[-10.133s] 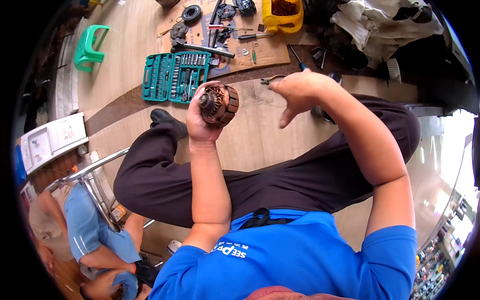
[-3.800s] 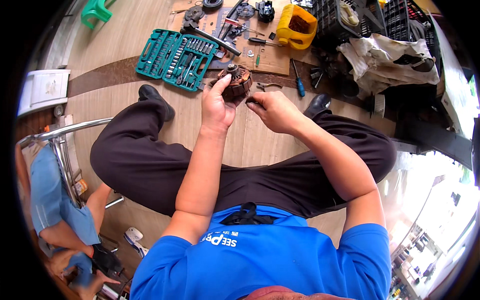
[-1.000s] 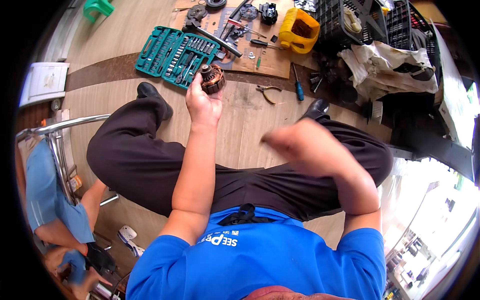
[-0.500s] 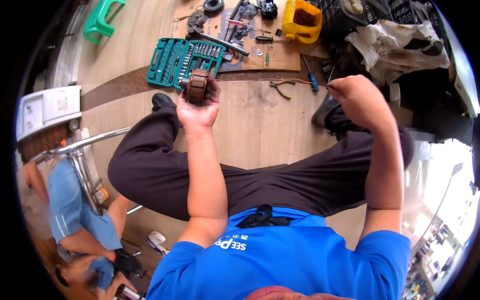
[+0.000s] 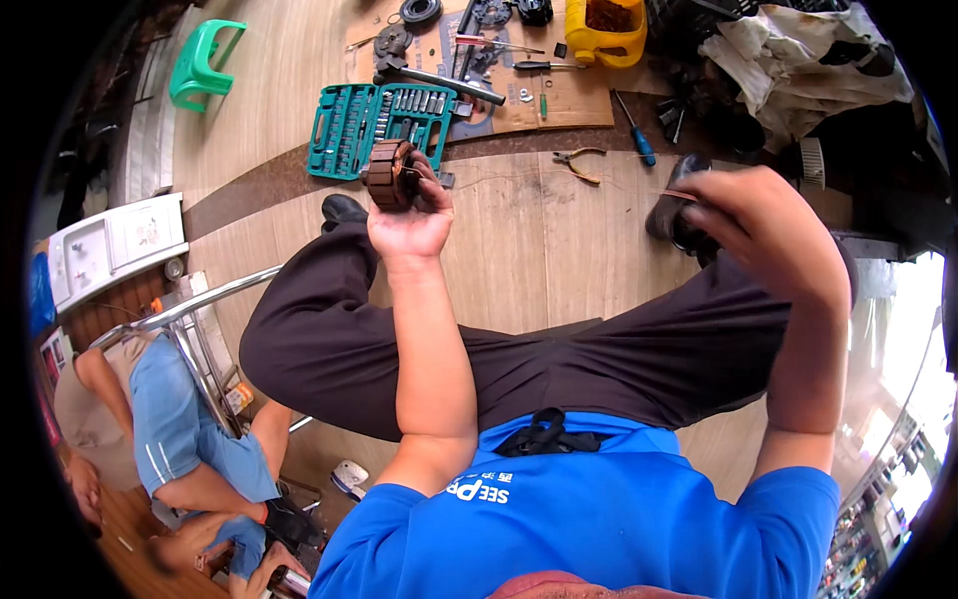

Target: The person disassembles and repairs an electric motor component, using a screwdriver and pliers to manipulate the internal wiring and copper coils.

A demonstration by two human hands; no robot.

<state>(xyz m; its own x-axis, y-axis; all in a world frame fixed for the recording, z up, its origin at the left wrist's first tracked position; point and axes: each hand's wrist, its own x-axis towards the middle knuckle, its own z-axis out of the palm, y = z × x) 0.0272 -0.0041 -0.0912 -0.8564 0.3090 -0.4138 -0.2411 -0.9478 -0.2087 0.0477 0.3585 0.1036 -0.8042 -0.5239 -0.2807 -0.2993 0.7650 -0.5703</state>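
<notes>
My left hand is raised with its palm up, its fingers curled round a motor stator, a brown ring with dark copper-coloured segments. From the stator a fine copper wire stretches across to my right hand. That hand pinches the wire's far end between thumb and fingers, above my right shoe. Along its middle the strand is so thin that it almost fades into the floor. Pliers with yellowish handles lie on the floor just beyond the wire.
A green socket set case lies unfolded beyond my left hand. Behind it, cardboard carries screwdrivers and motor parts. A blue-handled screwdriver, yellow cut-open jug and pale rag are to the right. Two people sit at left, near a green stool.
My right hand has moved right and nearer to me, still pinching the wire. The stator has turned in my left hand. The whole view has shifted slightly.
</notes>
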